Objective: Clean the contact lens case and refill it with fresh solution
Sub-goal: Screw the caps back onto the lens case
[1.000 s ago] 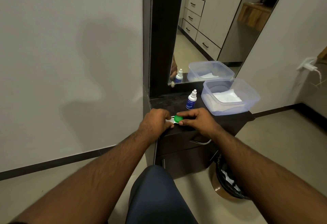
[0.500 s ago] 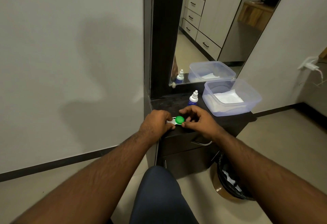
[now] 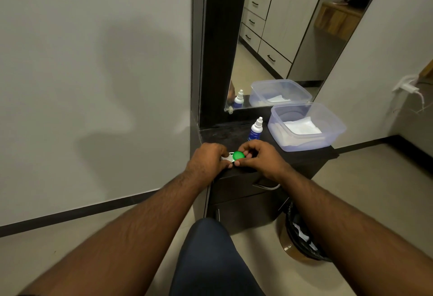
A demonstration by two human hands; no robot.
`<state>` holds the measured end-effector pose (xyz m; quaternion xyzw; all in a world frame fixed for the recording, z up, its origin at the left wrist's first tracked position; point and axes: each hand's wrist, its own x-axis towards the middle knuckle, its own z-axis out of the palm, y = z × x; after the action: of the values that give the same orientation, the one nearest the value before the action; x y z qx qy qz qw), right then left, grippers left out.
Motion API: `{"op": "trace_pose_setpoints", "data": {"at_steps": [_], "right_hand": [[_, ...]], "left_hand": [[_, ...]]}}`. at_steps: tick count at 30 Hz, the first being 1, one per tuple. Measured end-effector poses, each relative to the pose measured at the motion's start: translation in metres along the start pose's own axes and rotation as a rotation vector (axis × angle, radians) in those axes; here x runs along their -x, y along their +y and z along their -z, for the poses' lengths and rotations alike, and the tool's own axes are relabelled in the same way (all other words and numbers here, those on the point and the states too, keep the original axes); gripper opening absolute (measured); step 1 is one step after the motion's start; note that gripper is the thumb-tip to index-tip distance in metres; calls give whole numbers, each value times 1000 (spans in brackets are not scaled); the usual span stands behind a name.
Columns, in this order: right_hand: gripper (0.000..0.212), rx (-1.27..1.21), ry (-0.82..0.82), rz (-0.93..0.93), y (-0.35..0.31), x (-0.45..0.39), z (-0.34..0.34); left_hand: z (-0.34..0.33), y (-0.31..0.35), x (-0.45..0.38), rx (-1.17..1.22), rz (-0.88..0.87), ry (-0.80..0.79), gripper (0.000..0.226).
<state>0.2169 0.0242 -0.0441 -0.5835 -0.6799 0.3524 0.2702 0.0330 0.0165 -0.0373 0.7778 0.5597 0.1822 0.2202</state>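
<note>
grip: left hand (image 3: 207,158) pins white end of lens case (image 3: 228,157), right hand (image 3: 256,156) fingers pinch green cap (image 3: 238,155) | loc: front edge of dark cabinet top (image 3: 225,135), solution bottle (image 3: 255,129) behind | handling: light, rigid, slick plastic; likely skids, so hold body, twist cap by rim

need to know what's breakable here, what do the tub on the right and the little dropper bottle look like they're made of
Tub: translucent, faintly bluish plastic, by the look; the white folded sheet inside shows through its wall. Dropper bottle: probably opaque plastic, with a white nozzle cap and a blue body or label; too small to tell its finish.
</note>
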Motion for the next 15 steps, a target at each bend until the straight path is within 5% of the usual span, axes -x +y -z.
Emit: {"op": "trace_pose_setpoints", "data": {"at_steps": [3, 6, 8, 15], "right_hand": [[37, 4, 25, 6, 0, 1, -1], [57, 11, -125, 29, -2, 0, 12], [48, 99, -160, 57, -4, -2, 14], [39, 128, 54, 97, 1, 3, -5]], "left_hand": [[1, 0, 0, 0, 7, -2, 33], [1, -1, 0, 0, 21, -1, 33], [0, -1, -1, -1, 21, -8, 34], [-4, -4, -4, -6, 17, 0, 34]]}}
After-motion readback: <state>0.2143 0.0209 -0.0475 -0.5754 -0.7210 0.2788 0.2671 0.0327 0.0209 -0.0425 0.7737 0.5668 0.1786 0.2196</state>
